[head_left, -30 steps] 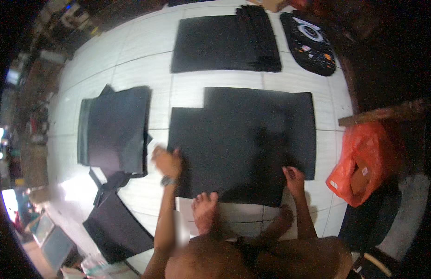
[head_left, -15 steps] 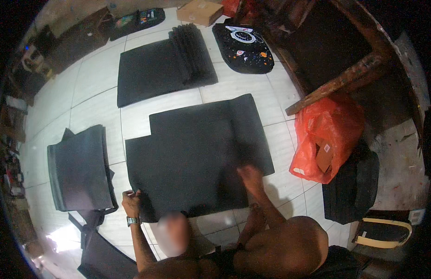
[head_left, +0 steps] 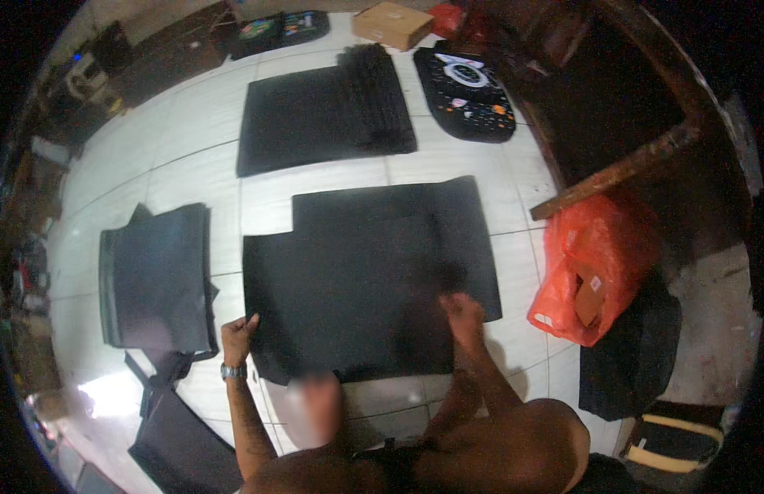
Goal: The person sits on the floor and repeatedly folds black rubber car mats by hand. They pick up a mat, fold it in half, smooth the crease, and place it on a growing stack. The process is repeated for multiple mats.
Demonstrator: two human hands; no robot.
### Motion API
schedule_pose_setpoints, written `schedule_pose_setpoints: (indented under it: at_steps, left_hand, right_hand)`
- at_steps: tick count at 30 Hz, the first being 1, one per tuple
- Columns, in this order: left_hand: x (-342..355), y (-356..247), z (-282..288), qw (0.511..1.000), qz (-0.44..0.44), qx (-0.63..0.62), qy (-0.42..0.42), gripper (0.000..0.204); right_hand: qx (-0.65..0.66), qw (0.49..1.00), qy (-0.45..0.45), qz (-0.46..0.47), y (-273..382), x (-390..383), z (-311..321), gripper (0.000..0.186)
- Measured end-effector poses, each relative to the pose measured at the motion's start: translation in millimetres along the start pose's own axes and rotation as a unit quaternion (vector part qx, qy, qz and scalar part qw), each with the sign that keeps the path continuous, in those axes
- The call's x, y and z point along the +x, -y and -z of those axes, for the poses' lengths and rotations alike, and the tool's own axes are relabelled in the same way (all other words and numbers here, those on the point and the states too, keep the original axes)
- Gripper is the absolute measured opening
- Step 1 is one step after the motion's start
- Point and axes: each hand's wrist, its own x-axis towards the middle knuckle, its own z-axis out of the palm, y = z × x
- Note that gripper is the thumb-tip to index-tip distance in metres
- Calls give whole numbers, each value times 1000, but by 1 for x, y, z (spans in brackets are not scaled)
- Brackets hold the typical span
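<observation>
Black sheets of material (head_left: 357, 280) lie overlapping on the floor in front of me, their edges offset at the upper left and right. My left hand (head_left: 239, 337), with a watch at its wrist, is closed in a pinch at the left edge of the sheets. Over the lower right part, my right hand (head_left: 464, 317) has its fingers drawn together at the black material. Its fingertips are blurred against the dark surface, so what they hold cannot be made out.
Stacked black sheets (head_left: 159, 280) lie at the left, and another black pile (head_left: 291, 115) lies farther off. A printed black panel (head_left: 464, 99) and a cardboard box (head_left: 392, 26) are at the back. A red plastic bag (head_left: 600, 255) sits at the right beside a wooden frame (head_left: 621, 165).
The whole view has shifted, so most things appear farther right. My left hand has moved slightly up along the sheets' edge, its fingers now pinched. The sheets lie much as before.
</observation>
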Motion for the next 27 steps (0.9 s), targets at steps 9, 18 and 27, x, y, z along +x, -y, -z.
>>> schedule_pose_setpoints:
  at_steps: [9, 18, 27]
  left_hand:
    - [-3, -75, -15, 993, -51, -110, 3, 43]
    - [29, -85, -89, 998, -57, 23, -3, 49]
    - [41, -64, -111, 990, -116, 81, -13, 18]
  right_hand:
    - [152, 985, -57, -53, 16, 38, 56, 34]
    - [148, 985, -81, -21, -13, 99, 109, 29]
    - [-7, 995, -87, 48, -47, 134, 89, 33]
